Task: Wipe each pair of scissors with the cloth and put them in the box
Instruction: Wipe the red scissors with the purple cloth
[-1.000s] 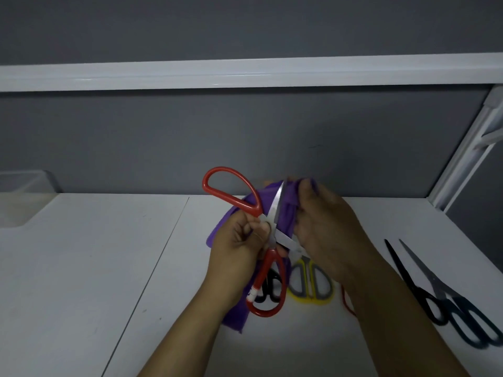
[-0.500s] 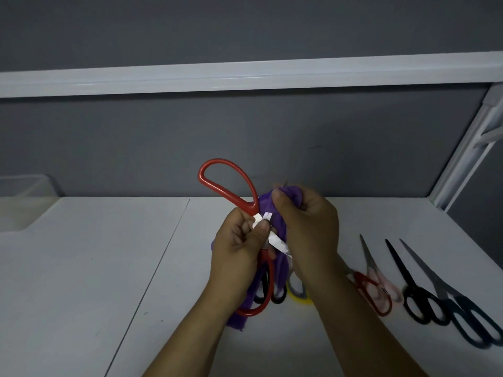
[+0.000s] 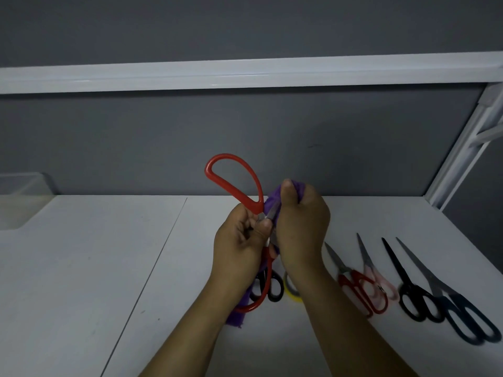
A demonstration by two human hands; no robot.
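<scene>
Above the white table, my left hand (image 3: 239, 246) grips a pair of red-handled scissors (image 3: 234, 183) near the pivot, one loop up, the other loop down by my wrist. My right hand (image 3: 302, 227) holds the purple cloth (image 3: 272, 202) wrapped round the blades, which are almost wholly hidden. A strip of the cloth hangs down to the table under my left wrist. The translucent box (image 3: 21, 202) stands at the far left edge of the table.
Several more scissors lie on the table (image 3: 95, 281) to the right: red small ones (image 3: 362, 289), pink ones (image 3: 381, 281), black ones (image 3: 413, 297) and dark blue ones (image 3: 462, 314). Black (image 3: 273, 289) and yellow (image 3: 291, 291) handles peek out under my hands. A white shelf frame (image 3: 462, 148) rises at right.
My right hand has closed the cloth further over the blades, so they are now nearly covered. Both hands shifted slightly; more scissors on the right have come into sight.
</scene>
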